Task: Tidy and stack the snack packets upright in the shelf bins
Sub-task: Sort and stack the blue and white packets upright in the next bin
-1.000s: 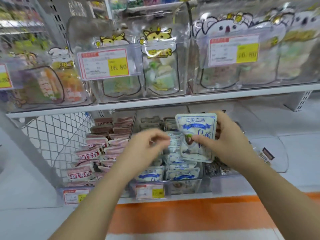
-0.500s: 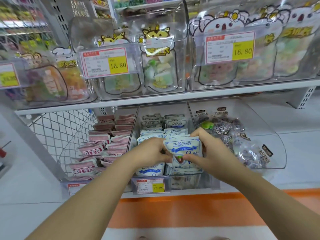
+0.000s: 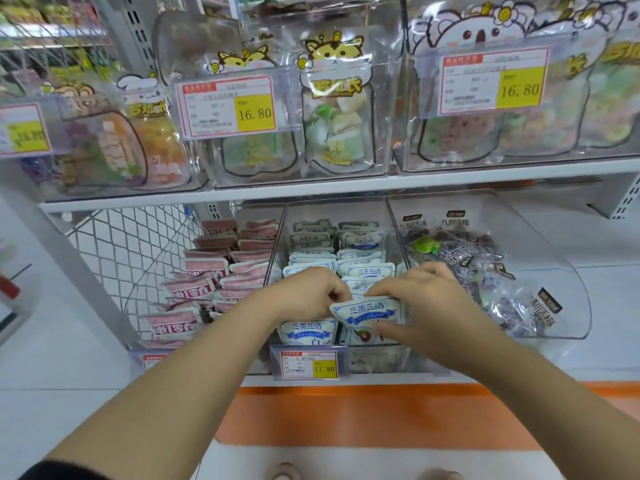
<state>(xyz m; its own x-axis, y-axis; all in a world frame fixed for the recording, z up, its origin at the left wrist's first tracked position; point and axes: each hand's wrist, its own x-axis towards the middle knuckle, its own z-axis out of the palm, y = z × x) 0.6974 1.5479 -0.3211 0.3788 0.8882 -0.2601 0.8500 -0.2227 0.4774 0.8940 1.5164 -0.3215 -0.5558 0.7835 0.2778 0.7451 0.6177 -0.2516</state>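
You saw an evenly bright scene, lit from overhead by soft white store light. Shadows were faint: only a dim band lay under the upper shelf (image 3: 311, 189), across the backs of the lower bins (image 3: 346, 211). The clear upper bins (image 3: 391, 98) carried milky glare and reflections that veiled what they held. The wide lens bowed the shelf and tilted the post (image 3: 69, 258) at the left. The top left corner was smeared and out of focus. The packet (image 3: 369, 315) between your left hand (image 3: 311, 294) and right hand (image 3: 426, 296) was fairly sharp, its print legible. The tag (image 3: 254, 114) read clearly.
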